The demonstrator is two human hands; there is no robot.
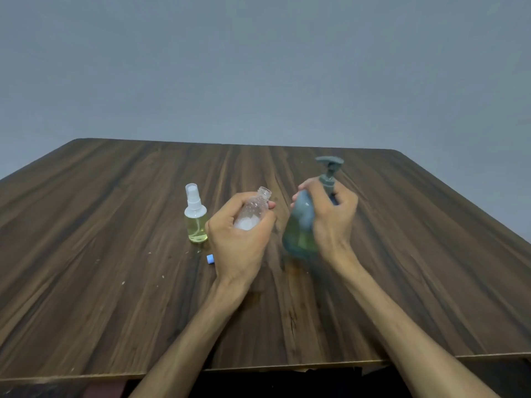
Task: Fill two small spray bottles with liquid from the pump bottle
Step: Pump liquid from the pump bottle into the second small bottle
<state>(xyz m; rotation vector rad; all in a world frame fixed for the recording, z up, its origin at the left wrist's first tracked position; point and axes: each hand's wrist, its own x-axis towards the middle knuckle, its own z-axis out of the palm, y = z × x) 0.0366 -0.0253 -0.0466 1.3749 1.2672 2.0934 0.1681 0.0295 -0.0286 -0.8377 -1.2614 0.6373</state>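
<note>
While my left hand [240, 239] gripped the open, uncapped spray bottle [254, 209], tilted w/ neck toward the pump bottle [301, 228], my right hand [330, 216] clutched that one's shoulder above the table [115, 282]. Filled, capped spray bottle [196, 218] stood upright just left; small blue cap [210, 258] nr it.

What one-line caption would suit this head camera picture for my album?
Left hand holds an uncapped small bottle, right hand grips the pump bottle; a filled spray bottle stands nearby.
</note>
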